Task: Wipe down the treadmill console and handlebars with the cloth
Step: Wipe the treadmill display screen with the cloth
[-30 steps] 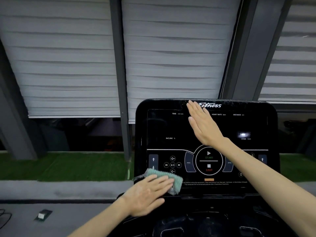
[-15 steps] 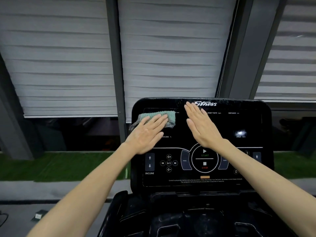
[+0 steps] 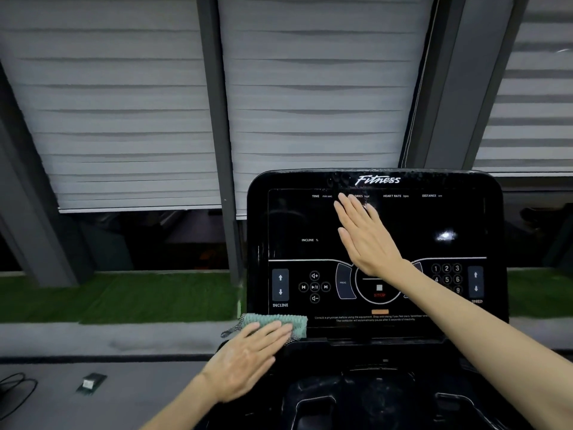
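Grey blinds (image 3: pixel 124 119) hang behind the treadmill console (image 3: pixel 310 218), w/ a green turf strip (image 3: pixel 124 293) below them. Your left hand (image 3: pixel 248 358) lies flat on the teal cloth (image 3: pixel 279 321), fingers straight and together, pressing it against the console's lower-left corner, just under the INCLINE arrows (image 3: pixel 280 284). Your right hand (image 3: pixel 369 240) rests flat on the dark display area, approx. centre, fingers extended, holding nothing. Its wrist covers the upper part of the round STOP dial (image 3: pixel 379 291).

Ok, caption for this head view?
Left hand presses green cloth on lower-left corner of treadmill console; right hand flat on its middle.
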A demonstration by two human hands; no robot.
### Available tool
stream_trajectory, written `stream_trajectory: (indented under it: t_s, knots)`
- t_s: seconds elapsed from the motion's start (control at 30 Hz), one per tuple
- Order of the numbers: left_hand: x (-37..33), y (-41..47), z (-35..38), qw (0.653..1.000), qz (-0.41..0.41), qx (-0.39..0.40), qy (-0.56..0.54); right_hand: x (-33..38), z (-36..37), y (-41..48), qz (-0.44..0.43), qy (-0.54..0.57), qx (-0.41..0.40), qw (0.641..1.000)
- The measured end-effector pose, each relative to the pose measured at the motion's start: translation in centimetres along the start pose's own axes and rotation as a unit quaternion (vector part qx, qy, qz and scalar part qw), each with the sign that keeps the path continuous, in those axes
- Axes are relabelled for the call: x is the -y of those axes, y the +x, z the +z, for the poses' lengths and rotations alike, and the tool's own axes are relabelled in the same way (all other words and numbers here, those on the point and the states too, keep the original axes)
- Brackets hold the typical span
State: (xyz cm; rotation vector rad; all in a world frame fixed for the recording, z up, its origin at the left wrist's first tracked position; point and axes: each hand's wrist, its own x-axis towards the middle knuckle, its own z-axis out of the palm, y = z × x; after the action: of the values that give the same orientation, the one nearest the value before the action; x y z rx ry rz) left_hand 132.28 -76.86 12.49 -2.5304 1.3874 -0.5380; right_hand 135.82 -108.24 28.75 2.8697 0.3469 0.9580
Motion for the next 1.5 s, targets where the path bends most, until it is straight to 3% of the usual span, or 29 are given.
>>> stream_trajectory:
  t_s: [0.17, 0.43, 0.6, 0.77, 0.83, 0.9, 0.97, 1.03, 1.1, 1.17, 1.23, 1.33, 1.5]
  knots:
    - [1.2, 0.2, 0.4, 0.999, 0.027, 0.007, 0.041, 0.0, 0.4, -1.6, -0.012, -0.015, 0.012, 1.0]
    - [6.6, 2.2, -3.5, 0.971, 0.2, 0.005, 0.134, -1.3, 0.7, -4.1, -0.044, -0.047, 0.022, 0.998]
    - [8.9, 2.9, -5.5, 0.974, 0.221, -0.006, 0.05, -1.0, 0.1, -4.0, -0.062, -0.034, 0.009, 0.997]
    - [8.9, 5.3, -10.2, 0.973, 0.143, -0.156, -0.09, 0.1, -0.7, -2.9, -0.076, 0.045, -0.007, 0.996]
    - [8.4, 7.1, -11.8, 0.948, 0.066, -0.244, -0.195, 0.9, -1.6, -2.3, -0.051, 0.15, -0.016, 0.987]
    - [7.7, 8.9, -13.3, 0.906, -0.035, -0.315, -0.282, 1.8, -2.8, -1.7, 0.009, 0.298, -0.009, 0.955]
    - [6.9, 10.5, -15.3, 0.853, -0.13, -0.349, -0.366, 2.7, -4.3, -0.9, 0.085, 0.452, -0.013, 0.888]
    - [6.1, 11.9, -17.1, 0.803, -0.179, -0.357, -0.442, 3.5, -5.5, -0.1, 0.138, 0.588, 0.003, 0.797]
    - [5.6, 13.2, -18.2, 0.754, -0.205, -0.355, -0.513, 3.9, -6.6, 0.4, 0.171, 0.667, 0.039, 0.724]
    - [5.1, 14.2, -18.5, 0.697, -0.233, -0.342, -0.586, 3.9, -7.2, 0.5, 0.179, 0.712, 0.058, 0.676]
    - [4.7, 14.8, -18.5, 0.641, -0.25, -0.332, -0.645, 3.7, -7.4, 0.5, 0.181, 0.724, 0.061, 0.663]
    - [4.0, 15.3, -18.5, 0.584, -0.267, -0.317, -0.698, 3.6, -7.5, 0.3, 0.189, 0.693, 0.028, 0.695]
    - [2.1, 15.9, -18.6, 0.568, -0.292, -0.295, -0.711, 3.6, -7.6, -0.3, 0.196, 0.688, 0.032, 0.698]
